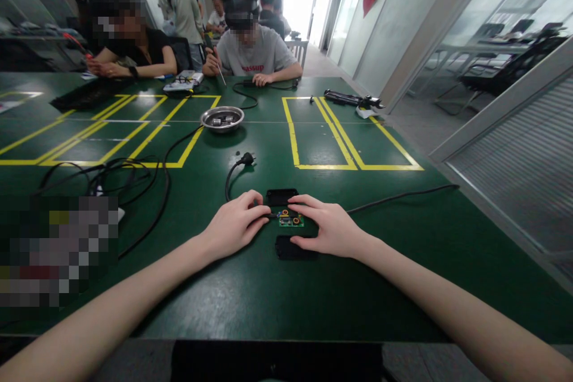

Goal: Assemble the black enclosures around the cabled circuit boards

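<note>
A small green circuit board (291,221) with copper-wound rings lies on the green table between my hands. My left hand (237,224) has its fingers closed around the black power cable (272,215) at the board's left end. My right hand (333,228) is spread over the board's right side, thumb and fingers apart. Its thumb reaches onto one black case half (286,249), nearer to me. Its fingertips are close to the other black case half (281,196), beyond the board. The cable's plug (246,159) rests past my left hand. A second cable length (403,195) runs off rightward.
A metal bowl (222,110) with small metal parts stands farther out. Tangled black cables (120,176) lie at left beside a pixelated area. Yellow tape (331,167) marks the table. Across it, a person in grey (264,51) holds a screwdriver; another person (150,51) sits left.
</note>
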`<move>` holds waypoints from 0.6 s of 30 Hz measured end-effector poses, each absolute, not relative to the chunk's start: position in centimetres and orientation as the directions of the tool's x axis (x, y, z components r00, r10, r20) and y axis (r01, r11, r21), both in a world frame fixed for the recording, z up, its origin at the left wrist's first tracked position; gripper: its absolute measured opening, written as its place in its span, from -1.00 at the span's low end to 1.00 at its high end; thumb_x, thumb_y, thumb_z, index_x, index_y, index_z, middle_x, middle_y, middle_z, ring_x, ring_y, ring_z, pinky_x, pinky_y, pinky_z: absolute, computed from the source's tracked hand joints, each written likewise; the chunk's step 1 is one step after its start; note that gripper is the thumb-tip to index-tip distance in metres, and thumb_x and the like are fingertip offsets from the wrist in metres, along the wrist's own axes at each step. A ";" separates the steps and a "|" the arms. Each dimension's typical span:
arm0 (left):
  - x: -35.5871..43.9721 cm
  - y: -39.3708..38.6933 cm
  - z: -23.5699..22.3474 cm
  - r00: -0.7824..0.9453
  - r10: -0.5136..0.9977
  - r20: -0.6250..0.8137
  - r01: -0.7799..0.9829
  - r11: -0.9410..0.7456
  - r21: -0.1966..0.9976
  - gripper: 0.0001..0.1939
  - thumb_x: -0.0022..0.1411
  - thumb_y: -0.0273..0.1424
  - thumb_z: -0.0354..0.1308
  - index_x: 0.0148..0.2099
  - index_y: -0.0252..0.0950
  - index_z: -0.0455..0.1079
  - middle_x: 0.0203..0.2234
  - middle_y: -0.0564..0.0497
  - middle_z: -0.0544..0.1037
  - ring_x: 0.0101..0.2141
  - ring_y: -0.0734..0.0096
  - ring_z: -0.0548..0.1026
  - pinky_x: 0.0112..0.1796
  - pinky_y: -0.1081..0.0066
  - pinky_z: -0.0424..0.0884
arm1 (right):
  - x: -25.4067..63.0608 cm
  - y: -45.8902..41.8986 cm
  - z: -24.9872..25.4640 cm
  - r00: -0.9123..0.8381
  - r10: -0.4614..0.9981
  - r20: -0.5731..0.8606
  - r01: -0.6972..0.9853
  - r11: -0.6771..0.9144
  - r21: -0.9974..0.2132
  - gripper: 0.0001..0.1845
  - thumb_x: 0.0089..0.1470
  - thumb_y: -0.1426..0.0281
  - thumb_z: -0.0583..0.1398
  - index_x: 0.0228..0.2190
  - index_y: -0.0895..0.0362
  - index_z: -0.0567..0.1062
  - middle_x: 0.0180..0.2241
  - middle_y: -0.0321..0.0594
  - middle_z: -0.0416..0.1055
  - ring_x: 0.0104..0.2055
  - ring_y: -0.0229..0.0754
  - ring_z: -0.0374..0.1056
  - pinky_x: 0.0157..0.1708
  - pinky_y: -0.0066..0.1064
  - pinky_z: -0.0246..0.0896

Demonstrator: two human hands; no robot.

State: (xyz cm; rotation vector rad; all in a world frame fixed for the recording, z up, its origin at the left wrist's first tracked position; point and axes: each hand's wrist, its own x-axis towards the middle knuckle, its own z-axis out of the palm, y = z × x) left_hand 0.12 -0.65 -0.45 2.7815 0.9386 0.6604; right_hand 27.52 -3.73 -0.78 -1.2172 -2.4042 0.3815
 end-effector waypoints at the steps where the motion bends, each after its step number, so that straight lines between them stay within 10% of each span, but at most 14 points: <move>1: 0.1 -0.7 -0.4 0.714 0.605 0.352 0.545 -0.796 0.263 -0.79 0.49 -0.37 0.08 0.01 -0.25 0.53 -0.12 -0.11 0.51 -0.19 0.26 0.53 -0.18 0.31 0.54 | 27.6 -3.7 -0.8 -0.528 0.814 0.244 0.699 0.579 -0.421 -0.36 0.04 0.12 0.40 0.13 0.06 0.56 0.22 -0.03 0.45 0.00 0.10 0.59 0.03 -0.05 0.54; 13: -0.4 -0.1 -0.1 0.727 0.610 0.316 0.556 -0.793 0.250 -0.75 0.52 -0.34 0.03 0.01 -0.27 0.54 -0.28 -0.06 0.57 -0.27 0.28 0.52 -0.24 0.36 0.48 | 26.6 -3.9 -0.8 -0.427 0.840 0.335 0.682 0.543 -0.490 -0.38 0.07 0.07 0.41 0.11 0.04 0.54 0.23 -0.03 0.42 0.08 0.11 0.54 0.00 -0.07 0.55; 18: -0.9 0.1 0.1 0.730 0.606 0.315 0.552 -0.795 0.251 -0.76 0.52 -0.36 0.04 0.00 -0.28 0.53 -0.28 -0.06 0.57 -0.27 0.28 0.54 -0.26 0.36 0.47 | 27.9 -3.9 0.6 -0.478 0.834 0.274 0.643 0.546 -0.538 -0.38 0.13 0.11 0.35 0.18 0.00 0.43 0.24 -0.02 0.36 -0.44 -0.25 0.46 -0.34 -0.25 0.52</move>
